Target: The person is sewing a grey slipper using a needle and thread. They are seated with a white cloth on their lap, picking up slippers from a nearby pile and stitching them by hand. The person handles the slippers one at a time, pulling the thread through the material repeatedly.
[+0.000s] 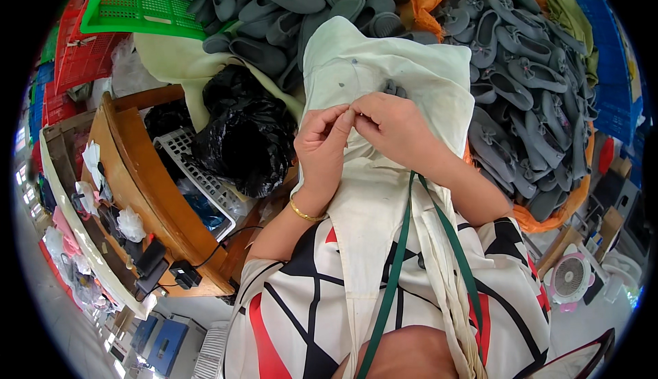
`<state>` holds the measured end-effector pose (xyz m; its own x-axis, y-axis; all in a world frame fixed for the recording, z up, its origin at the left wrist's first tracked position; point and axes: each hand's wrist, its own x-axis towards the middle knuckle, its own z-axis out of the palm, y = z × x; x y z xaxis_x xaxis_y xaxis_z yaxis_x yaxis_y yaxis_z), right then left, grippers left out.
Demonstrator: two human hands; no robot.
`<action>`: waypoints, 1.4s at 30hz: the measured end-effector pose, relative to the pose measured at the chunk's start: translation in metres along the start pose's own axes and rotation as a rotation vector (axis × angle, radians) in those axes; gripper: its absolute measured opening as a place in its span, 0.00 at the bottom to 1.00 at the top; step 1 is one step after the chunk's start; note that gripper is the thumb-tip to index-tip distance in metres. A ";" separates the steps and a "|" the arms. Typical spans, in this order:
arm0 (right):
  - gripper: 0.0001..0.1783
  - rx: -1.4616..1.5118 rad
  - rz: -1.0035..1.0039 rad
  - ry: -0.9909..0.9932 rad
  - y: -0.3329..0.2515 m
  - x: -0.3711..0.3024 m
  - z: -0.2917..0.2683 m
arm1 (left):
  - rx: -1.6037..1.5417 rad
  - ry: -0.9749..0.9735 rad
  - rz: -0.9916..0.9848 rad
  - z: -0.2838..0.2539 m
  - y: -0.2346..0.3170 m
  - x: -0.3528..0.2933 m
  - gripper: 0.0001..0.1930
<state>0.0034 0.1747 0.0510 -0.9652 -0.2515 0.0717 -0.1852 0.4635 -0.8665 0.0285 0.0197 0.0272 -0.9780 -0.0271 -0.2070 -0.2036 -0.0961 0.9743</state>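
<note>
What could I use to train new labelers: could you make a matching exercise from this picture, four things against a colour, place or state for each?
Things:
1. bracelet
2. shoes
3. fan
4. left hand

Descriptions:
A. white and pink
B. touching the right hand
C. gold-coloured
D. grey, heaped together

Right pairs: 1-C, 2-D, 3-A, 4-B

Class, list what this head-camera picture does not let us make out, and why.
In the head view:
Anything pinched between the left hand and right hand: too small, or covered by them.
Dark grey pieces beyond the right hand: partly hidden by it, too small to identify.
Inside of the black plastic bag: lost in shadow and folds.
Green crate: cut off by the top edge.
What lies under the grey shoes at right: covered by them.
</note>
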 end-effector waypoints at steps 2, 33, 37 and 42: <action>0.05 -0.063 -0.016 0.002 0.001 -0.001 0.002 | 0.052 0.013 0.080 0.000 -0.005 0.001 0.08; 0.05 0.014 -0.151 0.203 0.017 -0.015 0.007 | -0.576 -0.094 -0.314 -0.008 0.003 0.015 0.05; 0.05 0.098 -0.096 0.170 0.010 -0.021 0.009 | -0.580 -0.050 -0.325 -0.001 0.007 0.017 0.05; 0.06 0.071 -0.113 0.186 0.008 -0.022 0.013 | -0.654 -0.108 -0.393 -0.002 0.014 0.019 0.05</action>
<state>0.0256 0.1730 0.0366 -0.9576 -0.1347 0.2545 -0.2871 0.3788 -0.8798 0.0077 0.0156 0.0363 -0.8453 0.2251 -0.4845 -0.5013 -0.6481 0.5734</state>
